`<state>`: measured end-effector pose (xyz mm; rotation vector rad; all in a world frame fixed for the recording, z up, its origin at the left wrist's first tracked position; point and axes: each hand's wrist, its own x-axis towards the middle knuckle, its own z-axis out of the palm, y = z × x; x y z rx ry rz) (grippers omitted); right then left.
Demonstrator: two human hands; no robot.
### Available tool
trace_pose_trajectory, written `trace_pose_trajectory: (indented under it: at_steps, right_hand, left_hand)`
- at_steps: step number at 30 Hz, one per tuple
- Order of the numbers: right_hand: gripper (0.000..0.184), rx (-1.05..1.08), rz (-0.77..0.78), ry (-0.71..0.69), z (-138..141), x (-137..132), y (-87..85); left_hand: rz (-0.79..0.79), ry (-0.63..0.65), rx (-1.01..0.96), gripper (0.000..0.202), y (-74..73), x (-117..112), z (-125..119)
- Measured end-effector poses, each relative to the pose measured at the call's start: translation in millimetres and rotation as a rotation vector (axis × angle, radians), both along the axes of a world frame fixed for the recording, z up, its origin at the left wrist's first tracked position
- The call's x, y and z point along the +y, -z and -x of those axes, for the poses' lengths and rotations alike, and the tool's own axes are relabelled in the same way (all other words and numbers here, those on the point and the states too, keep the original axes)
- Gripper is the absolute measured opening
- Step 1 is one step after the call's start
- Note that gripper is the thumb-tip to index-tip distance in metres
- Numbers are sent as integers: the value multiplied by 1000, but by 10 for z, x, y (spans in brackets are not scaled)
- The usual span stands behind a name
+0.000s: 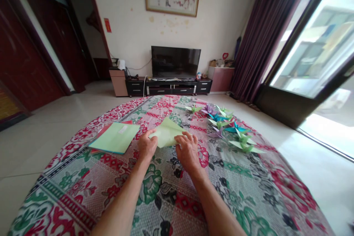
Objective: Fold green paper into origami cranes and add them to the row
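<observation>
A light green sheet of origami paper (167, 132) is held between my two hands above the patterned tablecloth, one corner pointing away from me. My left hand (147, 144) pinches its left corner between thumb and fingers. At the right corner, my right hand (188, 151) grips the paper with its fingers bent over the edge. To the left lies a stack of coloured paper (116, 138), light green on top, with red and blue edges showing beneath. Folded paper cranes in green, purple and blue stand to the right, among them a green crane (245, 143).
A flowered cloth (177, 206) covers the round table. Beyond it, a television (176, 62) stands on a low dark cabinet (171, 87) against the wall. A purple curtain (265, 37) and a glass door are on the right, with dark red doors on the left.
</observation>
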<state>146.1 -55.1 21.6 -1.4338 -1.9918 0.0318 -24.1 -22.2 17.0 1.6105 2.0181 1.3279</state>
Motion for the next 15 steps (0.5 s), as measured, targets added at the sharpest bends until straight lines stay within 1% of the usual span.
trace_pose_trajectory:
  at_steps: [4,6,8,12,15]
  right_hand:
    - [25,-27,94,34,-136,57,85]
    - [26,-29,149,47,-191,64,101]
    - [26,-23,186,30,-226,57,92]
    - [18,-65,234,-40,-232,9,13]
    - [26,-96,242,-104,-187,-46,-65]
  left_hand:
    - [21,120,252,32,50,-8,-9]
    - [62,152,351,31,68,-12,-14]
    - [107,187,426,30,77,-17,-13]
    - [164,228,513,30,72,-21,-4]
    - [192,269,493,32,52,-16,-1]
